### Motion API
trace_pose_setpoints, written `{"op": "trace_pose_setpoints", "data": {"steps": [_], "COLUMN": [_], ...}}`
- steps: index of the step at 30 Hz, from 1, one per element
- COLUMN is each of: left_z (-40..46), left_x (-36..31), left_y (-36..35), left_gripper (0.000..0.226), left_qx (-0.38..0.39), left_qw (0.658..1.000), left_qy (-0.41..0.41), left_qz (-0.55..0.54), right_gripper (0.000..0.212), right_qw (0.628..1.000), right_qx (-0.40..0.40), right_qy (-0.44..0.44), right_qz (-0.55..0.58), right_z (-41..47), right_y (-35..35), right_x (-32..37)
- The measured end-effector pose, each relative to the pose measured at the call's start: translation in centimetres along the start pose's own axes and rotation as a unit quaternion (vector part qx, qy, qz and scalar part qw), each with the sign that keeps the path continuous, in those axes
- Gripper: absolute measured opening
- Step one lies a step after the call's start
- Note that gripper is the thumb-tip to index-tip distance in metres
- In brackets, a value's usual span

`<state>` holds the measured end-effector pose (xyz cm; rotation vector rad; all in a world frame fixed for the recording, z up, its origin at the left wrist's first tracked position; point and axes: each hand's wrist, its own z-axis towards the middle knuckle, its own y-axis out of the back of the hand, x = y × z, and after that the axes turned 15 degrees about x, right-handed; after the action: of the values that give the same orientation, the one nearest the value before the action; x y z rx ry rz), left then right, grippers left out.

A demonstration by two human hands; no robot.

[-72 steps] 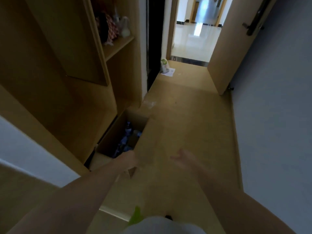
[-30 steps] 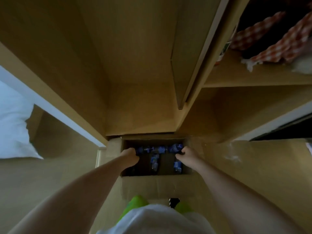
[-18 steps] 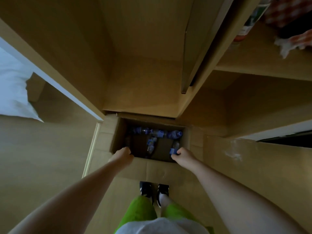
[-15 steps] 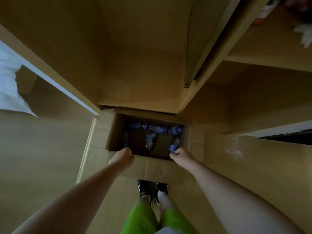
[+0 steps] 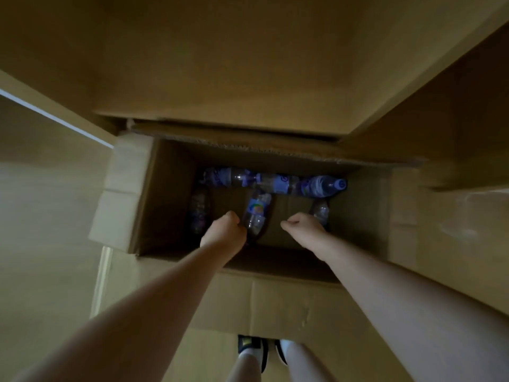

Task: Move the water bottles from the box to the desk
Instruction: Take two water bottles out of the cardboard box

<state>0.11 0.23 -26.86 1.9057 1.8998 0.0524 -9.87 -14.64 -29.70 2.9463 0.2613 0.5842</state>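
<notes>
Open cardboard box (image 5: 129,188) on the floor, seen from above. Left hand (image 5: 224,231) inside the box, fingers curled around the lower end of a water bottle (image 5: 256,212) lying at centre. Right hand (image 5: 303,226) at 3 o'clock of it, fingers curled, over another bottle (image 5: 321,210); grasp not discernible. Further bottles (image 5: 272,181) in a row along the 12 o'clock wall, one bottle (image 5: 199,213) at 9 o'clock
</notes>
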Motion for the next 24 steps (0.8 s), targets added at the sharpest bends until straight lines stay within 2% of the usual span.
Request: {"op": "trace_pose_setpoints", "data": {"steps": [3,6,8,10,13,14,19,21,22,23,24], "left_z": [6.8,12.4,15.4,17.7,20.4,21.2,23.7,24.2,24.4,24.6,24.8], "left_x": [1.3,2.4,3.0,3.4,3.7,3.8,4.0,4.3,4.4,4.6,4.7], "left_y": [-1.2,-2.5,-3.4,-4.1,-4.6,-4.7,-4.4,-4.1,-3.8,-3.6,-3.4], "left_gripper": [0.027,0.022,0.027,0.031,0.033,0.033,0.032,0.031,0.032,0.032,0.032], "left_qx": [0.019,0.036,0.037,0.039,0.049,0.051,0.055,0.054,0.050,0.046,0.043], "left_qw": [1.000,0.999,0.999,0.999,0.998,0.997,0.997,0.998,0.998,0.999,0.999], "left_qy": [0.002,0.001,0.007,0.017,0.045,0.051,0.051,0.035,0.031,0.028,0.027], "left_qz": [-0.005,-0.010,-0.014,-0.016,0.005,0.007,0.006,0.007,0.006,0.005,0.002], "right_gripper": [0.011,0.035,0.044,0.050,0.048,0.048,0.059,0.055,0.050,0.047,0.049], "right_qw": [0.998,0.984,0.940,0.872,0.760,0.735,0.673,0.646,0.616,0.598,0.610], "right_qx": [0.007,0.028,0.017,-0.008,-0.019,-0.012,0.023,-0.045,-0.110,-0.143,-0.124], "right_qy": [-0.008,0.023,0.080,0.134,0.182,0.183,0.112,0.085,0.072,0.057,0.054], "right_qz": [-0.056,-0.177,-0.331,-0.471,-0.623,-0.653,-0.731,-0.757,-0.776,-0.787,-0.781], "right_z": [6.7,12.2,15.0,17.2,20.3,21.2,24.4,25.4,25.5,25.8,26.1], "right_y": [-0.8,-1.4,-1.9,-2.7,-3.8,-3.9,-4.6,-5.4,-5.7,-6.2,-6.6], "right_x": [-1.7,-3.5,-4.2,-4.2,-3.0,-2.6,-2.1,-2.2,-2.0,-2.0,-2.0]}}
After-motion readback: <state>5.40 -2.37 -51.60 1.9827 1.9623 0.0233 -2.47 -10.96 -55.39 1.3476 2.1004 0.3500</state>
